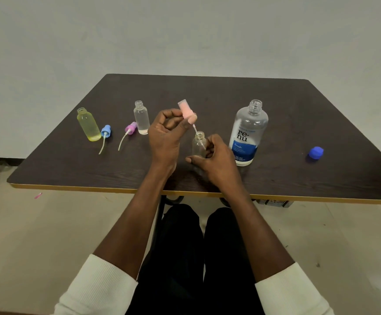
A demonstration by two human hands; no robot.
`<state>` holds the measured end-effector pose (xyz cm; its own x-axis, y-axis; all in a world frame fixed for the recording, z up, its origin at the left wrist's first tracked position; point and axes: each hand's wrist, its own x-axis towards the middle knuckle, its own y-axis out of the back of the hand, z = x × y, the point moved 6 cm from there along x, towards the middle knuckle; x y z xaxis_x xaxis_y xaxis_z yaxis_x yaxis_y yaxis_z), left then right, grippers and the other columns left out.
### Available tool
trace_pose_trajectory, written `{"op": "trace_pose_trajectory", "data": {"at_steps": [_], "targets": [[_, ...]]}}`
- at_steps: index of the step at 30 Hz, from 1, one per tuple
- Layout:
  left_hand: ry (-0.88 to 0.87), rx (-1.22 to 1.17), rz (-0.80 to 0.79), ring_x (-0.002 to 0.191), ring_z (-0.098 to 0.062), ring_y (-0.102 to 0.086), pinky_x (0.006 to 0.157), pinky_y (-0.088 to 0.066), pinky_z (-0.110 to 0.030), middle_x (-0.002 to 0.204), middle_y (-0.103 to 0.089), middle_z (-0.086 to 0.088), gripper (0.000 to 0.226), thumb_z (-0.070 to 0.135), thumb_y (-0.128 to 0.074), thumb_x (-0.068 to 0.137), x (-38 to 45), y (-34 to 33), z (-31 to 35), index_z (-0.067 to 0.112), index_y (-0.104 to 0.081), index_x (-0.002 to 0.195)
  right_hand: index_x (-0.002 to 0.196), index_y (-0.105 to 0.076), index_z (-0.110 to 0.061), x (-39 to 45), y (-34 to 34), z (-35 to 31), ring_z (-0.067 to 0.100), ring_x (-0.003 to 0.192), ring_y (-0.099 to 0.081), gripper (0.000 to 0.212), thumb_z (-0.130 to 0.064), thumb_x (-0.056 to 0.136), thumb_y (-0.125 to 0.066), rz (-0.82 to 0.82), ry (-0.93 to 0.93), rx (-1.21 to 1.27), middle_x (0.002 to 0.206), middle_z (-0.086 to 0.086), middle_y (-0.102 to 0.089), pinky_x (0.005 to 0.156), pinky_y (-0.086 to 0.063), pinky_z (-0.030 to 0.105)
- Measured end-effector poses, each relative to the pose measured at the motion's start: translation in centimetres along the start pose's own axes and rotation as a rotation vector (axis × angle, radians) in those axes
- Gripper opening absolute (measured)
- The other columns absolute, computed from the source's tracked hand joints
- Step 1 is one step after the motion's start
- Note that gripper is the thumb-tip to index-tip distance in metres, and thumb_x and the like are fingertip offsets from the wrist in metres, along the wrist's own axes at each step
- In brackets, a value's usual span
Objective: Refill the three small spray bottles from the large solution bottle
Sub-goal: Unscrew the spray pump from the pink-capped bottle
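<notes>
Reading "renu fresh" on the uncapped large solution bottle (pixel 248 135), table right. Left hand (pixel 165 137) pinches pink spray head (pixel 187 113), tube entering clear small bottle (pixel 199 145) gripped by right hand (pixel 215 160).

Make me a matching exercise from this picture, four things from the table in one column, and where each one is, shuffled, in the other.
Things
1. pink spray head
2. blue spray head
3. blue cap
4. large solution bottle

Places
A. lying beside the yellow bottle
B. alone near the table's right edge
C. pinched in the left hand
D. standing open just right of the right hand

Pairs: 1-C, 2-A, 3-B, 4-D
</notes>
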<state>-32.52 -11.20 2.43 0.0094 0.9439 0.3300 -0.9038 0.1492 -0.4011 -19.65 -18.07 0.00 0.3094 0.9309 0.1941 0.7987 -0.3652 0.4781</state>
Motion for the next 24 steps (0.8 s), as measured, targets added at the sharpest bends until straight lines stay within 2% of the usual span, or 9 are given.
{"op": "trace_pose_trajectory", "data": {"at_steps": [5,7,9,12,16,20,24], "targets": [[0.095,-0.035,0.179,0.082,-0.021,-0.071,0.072,-0.058,-0.027,0.102,-0.075,-0.023,0.029,0.011,-0.079,0.087,3.1,0.9,0.0,-0.001,-0.062,0.108,0.096,-0.05,-0.024,-0.1,0.2,-0.1,0.007,0.082,-0.058,0.042,-0.032,0.073,-0.084,-0.01,-0.016,-0.002,0.092,-0.008,-0.06,0.072,-0.052,0.027],[0.13,0.061,0.232,0.068,-0.015,-0.065,0.063,-0.056,-0.024,0.092,-0.074,-0.022,0.031,0.014,-0.08,0.086,4.5,1.7,-0.7,-0.004,-0.064,0.105,0.095,-0.05,-0.024,-0.2,0.2,-0.2,0.006,0.081,-0.058,0.041,-0.032,0.073,-0.084,-0.009,-0.017,0.003,0.091,-0.008,-0.06,0.072,-0.052,0.026],[0.154,0.268,0.244,0.063,-0.012,-0.06,0.061,-0.053,-0.025,0.082,-0.07,-0.013,0.025,0.019,-0.083,0.083,5.6,2.2,-1.6,0.005,-0.064,0.091,0.095,-0.05,-0.023,-0.2,0.2,-0.2,0.006,0.08,-0.057,0.041,-0.032,0.073,-0.084,-0.006,-0.014,-0.005,0.09,-0.008,-0.06,0.072,-0.052,0.026],[0.132,0.68,0.174,0.064,-0.01,-0.058,0.066,-0.049,-0.028,0.07,-0.064,0.004,0.025,0.026,-0.083,0.081,6.4,2.5,-3.1,0.017,-0.061,0.073,0.095,-0.05,-0.023,-0.1,0.3,-0.1,0.009,0.081,-0.057,0.041,-0.033,0.073,-0.084,-0.003,-0.011,-0.015,0.09,-0.007,-0.06,0.072,-0.052,0.028],[0.102,1.022,0.114,0.073,-0.022,-0.064,0.067,-0.042,-0.03,0.071,-0.065,0.001,0.027,0.035,-0.077,0.084,6.8,2.7,-4.5,0.01,-0.067,0.078,0.095,-0.05,-0.024,-0.1,0.2,0.1,0.009,0.082,-0.057,0.042,-0.034,0.073,-0.084,-0.01,-0.015,-0.017,0.091,-0.007,-0.059,0.072,-0.052,0.027],[0.084,1.144,0.1,0.08,-0.031,-0.065,0.072,-0.048,-0.037,0.076,-0.066,-0.005,0.027,0.032,-0.072,0.087,6.7,2.4,-4.6,0.007,-0.066,0.079,0.094,-0.049,-0.024,-0.1,0.3,0.1,0.005,0.078,-0.055,0.042,-0.033,0.072,-0.084,-0.001,-0.007,-0.004,0.088,-0.009,-0.058,0.072,-0.052,0.026],[0.063,1.169,0.114,0.085,-0.029,-0.063,0.077,-0.046,-0.037,0.081,-0.061,0.0,0.025,0.033,-0.072,0.087,6.5,2.4,-4.6,0.009,-0.065,0.085,0.094,-0.05,-0.023,0.0,0.2,0.1,0.006,0.079,-0.056,0.042,-0.033,0.072,-0.085,0.002,-0.006,-0.001,0.088,-0.009,-0.059,0.074,-0.054,0.03]]}}
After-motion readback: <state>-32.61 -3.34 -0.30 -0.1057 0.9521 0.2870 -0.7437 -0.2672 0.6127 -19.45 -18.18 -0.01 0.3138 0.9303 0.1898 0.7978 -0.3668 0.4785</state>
